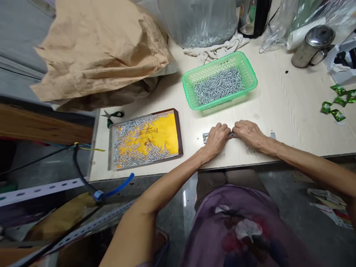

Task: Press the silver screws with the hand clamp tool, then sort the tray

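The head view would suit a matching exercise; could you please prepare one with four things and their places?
1. Green perforated plastic basket
2. Shallow tray with yellow bottom
3. Lidded shiny metal pitcher
4. Narrow grey metal strip

A. Between left hand and right hand
B. Near the green-wrapped packets
C. Beside the dark-handled scissors
D. Straight beyond the hands

Pairs: 1-D, 2-C, 3-B, 4-A

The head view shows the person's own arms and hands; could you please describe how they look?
The left hand and right hand are ungloved, and no sleeve covers either forearm; no watch or bracelet shows. A purple fabric top printed with white, red and dark flowers is worn.
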`<state>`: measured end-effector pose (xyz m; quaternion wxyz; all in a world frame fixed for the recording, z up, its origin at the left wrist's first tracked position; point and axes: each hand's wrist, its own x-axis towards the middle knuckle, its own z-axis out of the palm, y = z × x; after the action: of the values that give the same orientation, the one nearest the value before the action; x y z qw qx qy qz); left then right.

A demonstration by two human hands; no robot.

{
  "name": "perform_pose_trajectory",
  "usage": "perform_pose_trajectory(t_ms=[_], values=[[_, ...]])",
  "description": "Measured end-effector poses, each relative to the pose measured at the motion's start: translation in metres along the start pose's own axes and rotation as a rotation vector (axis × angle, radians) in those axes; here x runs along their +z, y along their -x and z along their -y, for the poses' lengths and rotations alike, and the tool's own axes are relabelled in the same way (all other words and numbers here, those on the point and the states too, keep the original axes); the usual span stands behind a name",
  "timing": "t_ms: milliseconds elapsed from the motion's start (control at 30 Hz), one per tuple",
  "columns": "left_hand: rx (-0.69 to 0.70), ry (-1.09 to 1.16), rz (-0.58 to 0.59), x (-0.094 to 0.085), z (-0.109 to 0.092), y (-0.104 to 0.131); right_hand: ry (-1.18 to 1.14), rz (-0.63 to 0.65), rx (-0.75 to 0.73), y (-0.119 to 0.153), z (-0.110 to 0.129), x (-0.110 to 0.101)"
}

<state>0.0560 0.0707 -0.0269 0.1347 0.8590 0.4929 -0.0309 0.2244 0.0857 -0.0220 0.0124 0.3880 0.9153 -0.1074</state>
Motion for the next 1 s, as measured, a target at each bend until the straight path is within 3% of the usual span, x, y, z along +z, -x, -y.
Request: perform_pose_trajectory(t_ms=[133, 300, 400, 500, 567, 633, 767, 867, 933, 1000], values=[[-0.056, 0.028, -0.100, 0.009, -0.004, 0.005, -0.020, -0.044, -0.003, 0.000, -0.011, -0.003], [-0.053, 0.129, -0.308, 0.043, -0.027, 0.029, -0.119, 0.027, -0.087, -0.007, -0.033, -0.013], [0.007, 0.216, -0.356, 0.061, -0.040, 0.038, -0.057, -0.007, -0.024, -0.018, -0.043, -0.014], [0.030, 0.270, -0.364, 0.068, -0.046, 0.040, 0.065, -0.078, 0.041, -0.031, -0.045, -0.014], [0.032, 0.278, -0.367, 0.067, -0.047, 0.039, 0.114, -0.105, 0.070, -0.039, -0.035, -0.017], [0.036, 0.276, -0.372, 0.065, -0.050, 0.040, 0.111, -0.089, 0.002, -0.046, -0.014, -0.022], [0.214, 0.248, -0.402, 0.057, -0.055, 0.065, 0.050, 0.042, -0.347, -0.055, 0.043, -0.024], [0.299, 0.165, -0.517, 0.044, -0.038, 0.101, 0.124, 0.070, -0.461, -0.059, 0.071, -0.014], [0.118, 0.093, -0.590, 0.029, -0.009, 0.124, 0.150, 0.031, -0.500, -0.059, 0.077, -0.004], [-0.235, 0.013, -0.605, 0.012, 0.031, 0.140, 0.136, -0.030, -0.547, -0.056, 0.078, 0.005]])
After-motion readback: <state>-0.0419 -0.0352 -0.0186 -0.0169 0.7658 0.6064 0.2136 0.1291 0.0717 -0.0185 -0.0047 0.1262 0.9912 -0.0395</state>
